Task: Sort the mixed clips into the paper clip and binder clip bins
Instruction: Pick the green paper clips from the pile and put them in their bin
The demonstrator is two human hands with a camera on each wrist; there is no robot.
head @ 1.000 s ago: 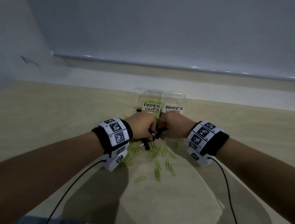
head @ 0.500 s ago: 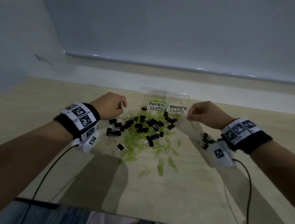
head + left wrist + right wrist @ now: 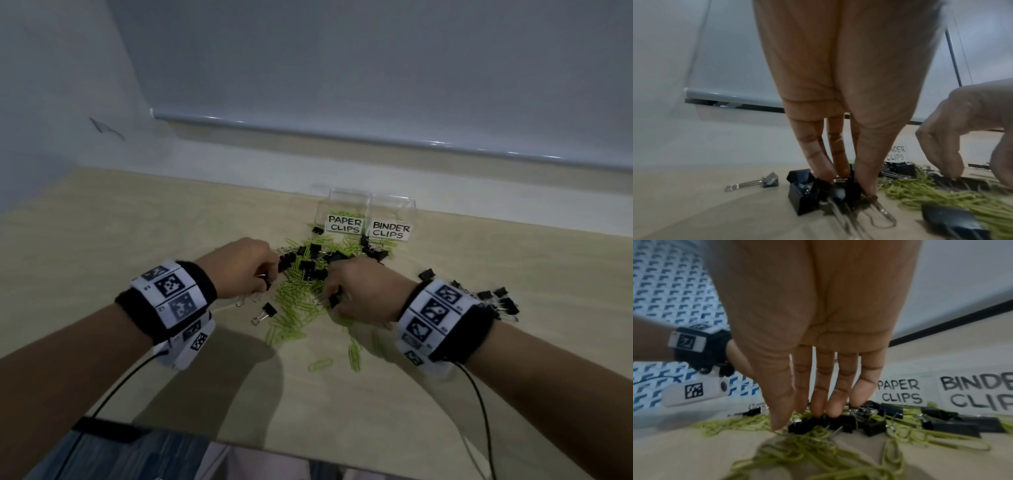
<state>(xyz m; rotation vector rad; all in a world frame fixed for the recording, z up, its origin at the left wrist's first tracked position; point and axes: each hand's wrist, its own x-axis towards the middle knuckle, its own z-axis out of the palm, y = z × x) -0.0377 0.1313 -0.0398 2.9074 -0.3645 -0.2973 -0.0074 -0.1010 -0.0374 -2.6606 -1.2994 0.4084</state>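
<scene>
A pile of green paper clips point(image 3: 298, 298) mixed with black binder clips point(image 3: 310, 265) lies on the wooden table in front of two clear bins. The left bin point(image 3: 346, 202) is labelled PAPER CLIPS and holds some green clips. The right bin point(image 3: 394, 209) is labelled BINDER CLIPS. My left hand point(image 3: 270, 274) is at the pile's left edge. In the left wrist view its fingers and thumb pinch a bunch of black binder clips point(image 3: 818, 193). My right hand point(image 3: 330, 298) reaches down into the pile's right side, its thumb and fingers closing round a black binder clip point(image 3: 803, 423).
A separate group of black binder clips point(image 3: 501, 303) lies on the table right of my right wrist. One loose binder clip point(image 3: 265, 313) sits near the pile's front left. A few stray paper clips point(image 3: 354, 356) lie toward the table's front edge point(image 3: 308, 448).
Half a second ago both hands were spread out to the sides of the pile. They have come back inward and down onto the pile and taken hold of binder clips.
</scene>
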